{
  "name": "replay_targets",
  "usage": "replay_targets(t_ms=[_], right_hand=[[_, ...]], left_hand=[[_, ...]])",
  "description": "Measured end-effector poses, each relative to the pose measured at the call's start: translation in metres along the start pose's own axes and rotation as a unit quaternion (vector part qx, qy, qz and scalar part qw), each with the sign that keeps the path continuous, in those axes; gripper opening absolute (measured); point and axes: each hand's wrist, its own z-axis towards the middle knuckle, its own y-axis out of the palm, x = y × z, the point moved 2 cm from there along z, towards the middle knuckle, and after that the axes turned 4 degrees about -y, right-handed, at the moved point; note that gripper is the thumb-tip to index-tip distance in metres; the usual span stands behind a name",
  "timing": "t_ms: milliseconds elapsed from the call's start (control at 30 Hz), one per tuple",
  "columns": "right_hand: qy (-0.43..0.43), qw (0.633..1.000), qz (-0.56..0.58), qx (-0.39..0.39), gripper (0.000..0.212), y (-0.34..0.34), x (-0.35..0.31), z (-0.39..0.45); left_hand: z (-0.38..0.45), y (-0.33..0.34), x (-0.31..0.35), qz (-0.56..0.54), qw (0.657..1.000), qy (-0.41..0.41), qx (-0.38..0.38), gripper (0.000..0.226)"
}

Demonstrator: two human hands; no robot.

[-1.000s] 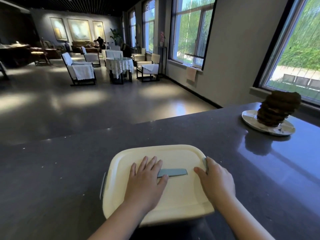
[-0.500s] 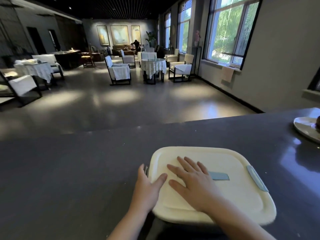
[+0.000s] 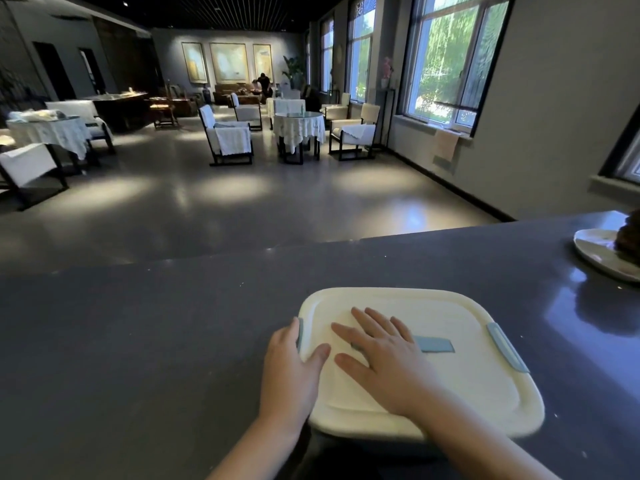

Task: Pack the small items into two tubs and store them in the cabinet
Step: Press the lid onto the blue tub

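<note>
A square tub closed by a cream lid (image 3: pixel 467 393) sits on the dark counter (image 3: pixel 138 341) in front of me. The lid has a blue strip (image 3: pixel 434 344) in its middle and a blue clip (image 3: pixel 507 346) on its right side. My left hand (image 3: pixel 289 368) wraps the lid's left edge over the left clip, thumb resting on top. My right hand (image 3: pixel 384 358) lies flat on the lid with fingers spread, left of the blue strip. The tub's body and contents are hidden under the lid.
A pale plate (image 3: pixel 595 252) with a dark stacked thing (image 3: pixel 630 237) stands at the counter's far right. Beyond the counter's far edge lies a lounge floor with chairs and covered tables. Windows line the right wall.
My left hand has gone from flat on the lid to its left edge. My right hand left the right clip and now lies flat on the lid. The view swung left.
</note>
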Motion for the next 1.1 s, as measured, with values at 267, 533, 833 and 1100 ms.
replay_targets(t_ms=[267, 533, 833, 1100], right_hand=[[-0.005, 1.000, -0.002, -0.003, 0.055, 0.003, 0.004, 0.000], [0.066, 0.994, 0.015, 0.086, 0.044, -0.022, 0.034, -0.029], [0.273, 0.933, 0.182, 0.145, 0.059, -0.032, 0.128, -0.082], [0.290, 0.902, 0.295, 0.122, 0.066, -0.031, 0.144, -0.072]], left_hand=[[-0.006, -0.003, 0.012, 0.057, 0.998, 0.041, -0.003, 0.057], [-0.006, -0.005, 0.009, 0.017, 0.999, 0.028, -0.009, 0.055], [-0.003, -0.001, 0.002, -0.009, 1.000, 0.014, 0.018, 0.049], [0.008, 0.001, 0.004, 0.021, 0.999, -0.011, -0.036, 0.057]])
